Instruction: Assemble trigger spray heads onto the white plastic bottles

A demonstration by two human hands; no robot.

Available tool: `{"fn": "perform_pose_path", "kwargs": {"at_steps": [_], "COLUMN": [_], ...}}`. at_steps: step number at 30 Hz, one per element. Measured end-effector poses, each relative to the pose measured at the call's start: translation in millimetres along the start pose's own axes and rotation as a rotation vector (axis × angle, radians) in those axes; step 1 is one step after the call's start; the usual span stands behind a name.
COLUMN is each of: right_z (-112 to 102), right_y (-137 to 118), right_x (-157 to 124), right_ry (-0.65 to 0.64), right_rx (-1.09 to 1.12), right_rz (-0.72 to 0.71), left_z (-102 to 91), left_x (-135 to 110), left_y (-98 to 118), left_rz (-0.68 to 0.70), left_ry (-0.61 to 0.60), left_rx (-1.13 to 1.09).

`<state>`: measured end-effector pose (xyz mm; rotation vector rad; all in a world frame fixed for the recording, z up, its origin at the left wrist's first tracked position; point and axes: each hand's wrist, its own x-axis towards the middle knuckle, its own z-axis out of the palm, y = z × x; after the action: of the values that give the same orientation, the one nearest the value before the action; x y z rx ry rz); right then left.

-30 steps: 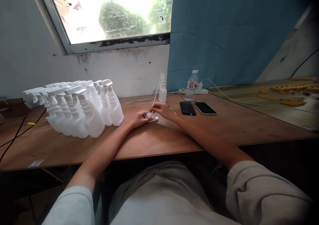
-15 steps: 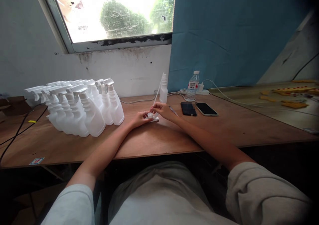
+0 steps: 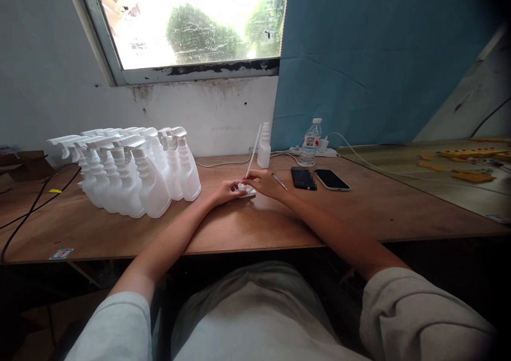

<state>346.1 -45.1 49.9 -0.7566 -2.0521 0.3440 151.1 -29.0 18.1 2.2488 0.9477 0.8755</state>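
Observation:
My left hand (image 3: 227, 191) and my right hand (image 3: 266, 182) meet at the middle of the wooden table (image 3: 247, 228). Between them lies a white spray head (image 3: 244, 189) with its thin dip tube (image 3: 252, 157) slanting up and back. The left fingers curl against the spray head's side. The right fingers pinch it at the foot of the tube. A pen (image 3: 278, 180) lies just behind my right hand. An open white bottle (image 3: 263, 147) without a spray head stands by the wall behind my hands.
Several white spray bottles (image 3: 131, 169) stand grouped at the left. Two dark phones (image 3: 318, 179) lie at the right, with a water bottle (image 3: 310, 144) and a power strip (image 3: 315, 150) behind them. Black cables (image 3: 35, 201) cross the far left. Yellow parts (image 3: 467, 164) lie on a neighbouring table.
Both hands stay on the spray head with hardly any motion. The view has shifted slightly, so everything sits a little to the right and lower.

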Motion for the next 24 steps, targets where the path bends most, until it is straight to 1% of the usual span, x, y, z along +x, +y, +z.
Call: {"fn": "perform_pose_path", "kwargs": {"at_steps": [5,12,14,17,20,24], "right_z": [0.4,12.5,16.0,19.4,21.3,24.1], "right_y": [-2.9,11.0,14.2,15.7,13.3,6.6], "right_x": [-0.8,7.0,7.4,6.4,5.8,5.8], "right_ry": [0.0,0.03,0.027,0.058,0.072,0.072], "right_rx": [0.003,0.122,0.118,0.065,0.024,-0.015], "right_rz": [0.042,0.172,0.164,0.157,0.168,0.135], "left_z": [-0.3,1.3,1.0,-0.1,-0.3,2.2], "left_x": [0.3,0.8,0.2,-0.6,-1.0,-2.8], "left_y": [1.5,1.3,1.9,2.8,2.8,3.2], "left_rz": [-0.006,0.011,0.0,-0.001,0.014,-0.01], "left_ry": [-0.01,0.006,0.009,0.002,-0.002,0.034], "left_rx": [0.02,-0.013,-0.018,-0.012,-0.02,-0.059]}}
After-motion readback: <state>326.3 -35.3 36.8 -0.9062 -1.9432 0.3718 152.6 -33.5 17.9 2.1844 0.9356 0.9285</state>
